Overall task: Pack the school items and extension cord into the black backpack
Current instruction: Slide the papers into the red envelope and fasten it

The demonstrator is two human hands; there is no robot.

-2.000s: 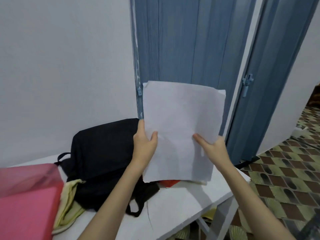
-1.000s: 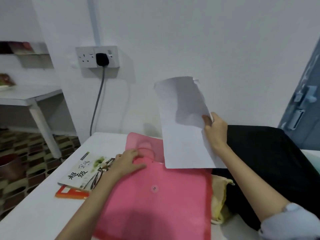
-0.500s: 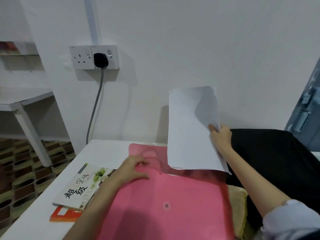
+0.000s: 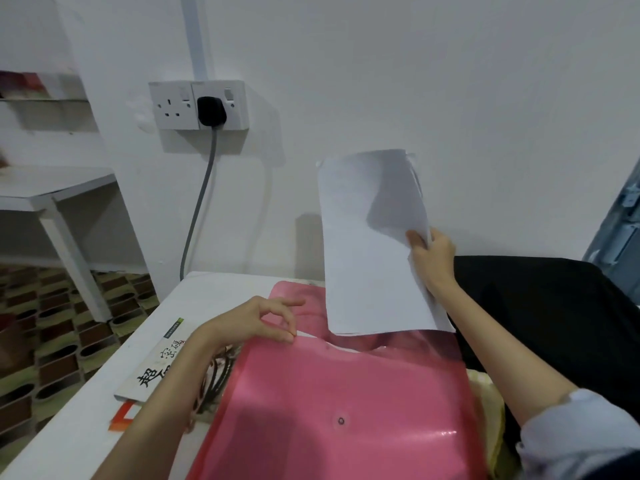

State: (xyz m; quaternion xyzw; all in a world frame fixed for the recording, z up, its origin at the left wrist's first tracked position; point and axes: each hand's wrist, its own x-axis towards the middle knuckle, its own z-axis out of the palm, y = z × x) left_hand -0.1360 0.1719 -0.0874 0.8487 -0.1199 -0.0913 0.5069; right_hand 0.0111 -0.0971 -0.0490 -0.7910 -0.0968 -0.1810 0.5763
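Note:
My right hand [image 4: 431, 259] grips a stack of white papers [image 4: 370, 244] by its right edge, holding it upright with its lower edge at the mouth of a pink plastic folder [image 4: 346, 403]. The folder lies on the white table [image 4: 86, 424], its flap lifted towards the wall. My left hand [image 4: 258, 322] pinches the folder's front edge near the opening. The black backpack [image 4: 554, 313] lies at the right, partly behind my right arm. A book with Chinese characters [image 4: 156, 368] lies left of the folder on top of an orange book [image 4: 121, 415].
A black plug [image 4: 211, 110] sits in a white wall socket [image 4: 197, 105], its grey cord [image 4: 197, 209] running down behind the table. A white shelf table [image 4: 45, 192] stands at left over patterned floor tiles. Yellowish cloth [image 4: 485, 407] lies under the folder's right side. A blue door [image 4: 620, 220] stands at far right.
The view turned from the door to the folder. My left hand left the papers and took the folder's edge. My right hand brought the papers down to the folder's mouth.

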